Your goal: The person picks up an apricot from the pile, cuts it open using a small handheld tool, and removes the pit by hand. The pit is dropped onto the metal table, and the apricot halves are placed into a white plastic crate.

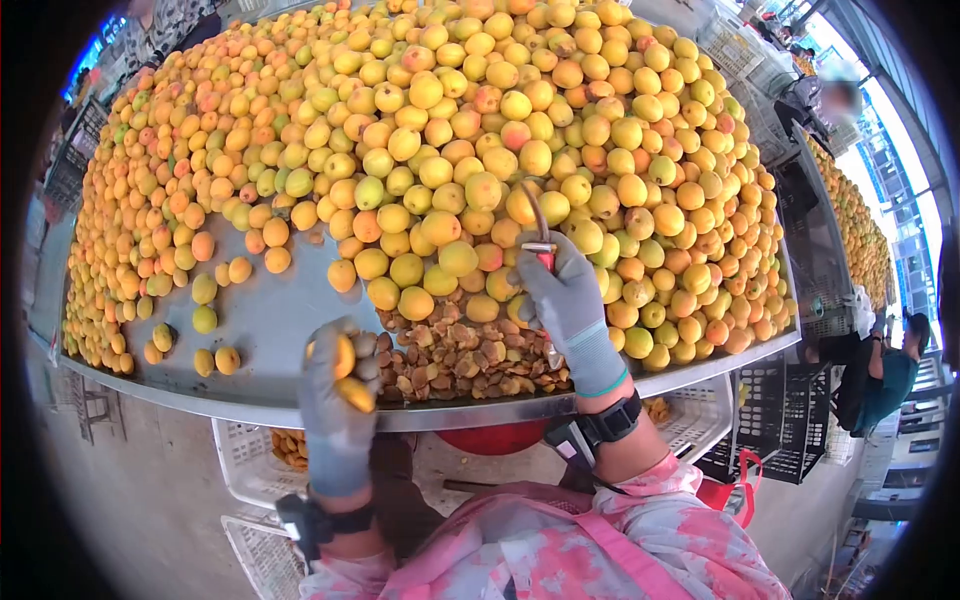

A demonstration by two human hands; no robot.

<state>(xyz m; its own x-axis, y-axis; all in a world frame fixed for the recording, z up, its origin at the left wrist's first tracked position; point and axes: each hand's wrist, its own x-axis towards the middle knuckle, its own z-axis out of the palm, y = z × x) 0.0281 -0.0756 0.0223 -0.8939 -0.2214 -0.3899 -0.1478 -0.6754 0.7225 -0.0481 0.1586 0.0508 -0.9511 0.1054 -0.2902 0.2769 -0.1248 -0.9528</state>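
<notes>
My left hand (342, 385), in a grey glove, is closed round orange apricot pieces (352, 392) above the front edge of the metal table. In my gloved right hand (562, 285) is a curved knife (537, 212) with a red handle, its blade pointing up over the fruit. A great heap of yellow and orange apricots (440, 180) lies beyond both hands. Between the hands, near the table's edge, is a pile of brown pits (470, 358).
The metal table's rim (250, 402) runs in front of me. Below it are a white crate (240, 470) at left, another white crate (715, 425) and a black crate (785, 410) at right. A person in green (895, 385) is at far right.
</notes>
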